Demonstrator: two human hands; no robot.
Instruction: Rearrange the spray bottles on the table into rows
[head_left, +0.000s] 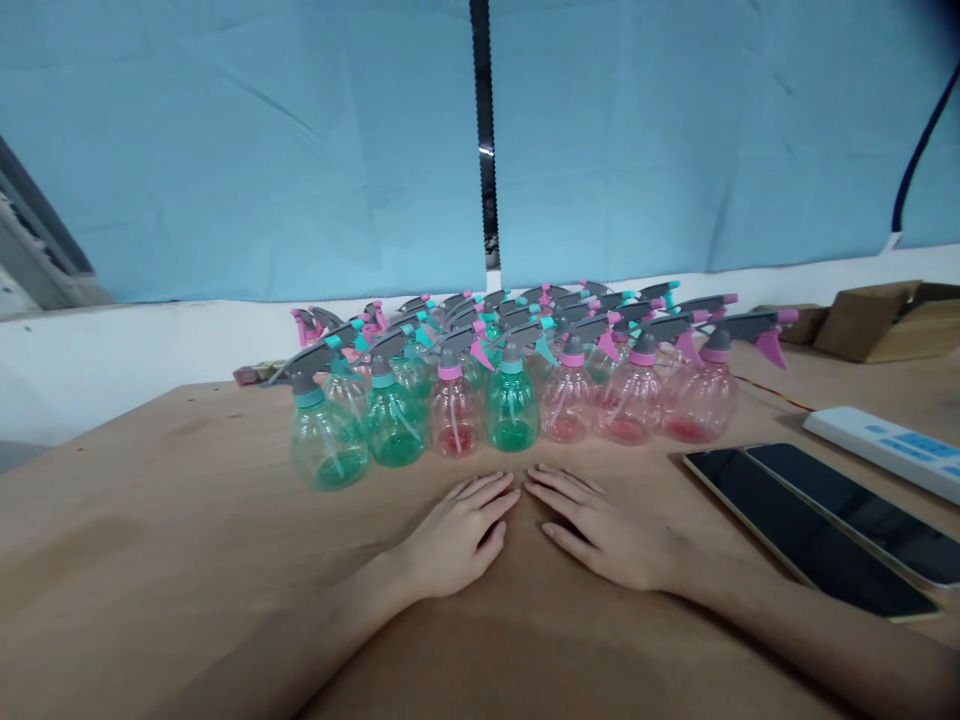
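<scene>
My left hand (461, 530) lies flat on the wooden table, fingers stretched out and holding nothing. Facing it across a small gap, my right hand (604, 525) also rests flat with its fingers apart. Just beyond my fingertips stand several spray bottles in rows, with grey trigger heads. In the front row are a green spray bottle (513, 410), a pink spray bottle (456, 415) and, at the far left, another green spray bottle (328, 445). A larger pink spray bottle (700, 400) closes the row on the right. Bottles farther back are partly hidden.
Two dark phones, a nearer phone (795, 530) and a farther phone (862, 510), lie right of my right hand. Behind them is a white power strip (892, 445). An open cardboard box (870, 320) sits at the back right. Blue sheeting (300, 150) covers the wall.
</scene>
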